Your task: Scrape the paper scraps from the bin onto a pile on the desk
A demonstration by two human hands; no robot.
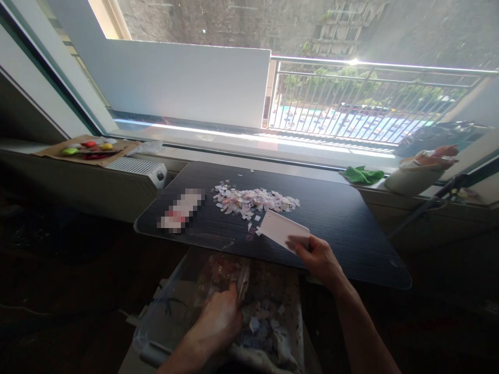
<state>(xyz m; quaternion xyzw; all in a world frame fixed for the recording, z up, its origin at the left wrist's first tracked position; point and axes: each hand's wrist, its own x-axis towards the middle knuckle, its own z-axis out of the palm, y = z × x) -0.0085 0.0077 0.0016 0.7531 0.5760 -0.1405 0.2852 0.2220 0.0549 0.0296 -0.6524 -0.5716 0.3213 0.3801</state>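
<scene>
In the head view, my right hand [319, 257] grips one end of a flat white card-like plate [283, 228], with a small hole at its far left corner. The plate's left end is beside a few loose paper bits at the near side of a pile of small white paper scraps [253, 200] on the dark table [335, 228]. Below the table's front edge, my left hand [220, 314] is closed on what looks like a clear plastic bag [222, 270] with reddish contents. More paper scraps [261, 327] lie beneath, right of this hand.
A blurred-out item [181, 210] lies at the table's left. A clear plastic bin [156, 322] stands below the table. On the sill are a cardboard sheet [93, 158] with colourful pieces, a green cloth [362, 175] and a pale container [413, 174]. A radiator [136, 169] sits left.
</scene>
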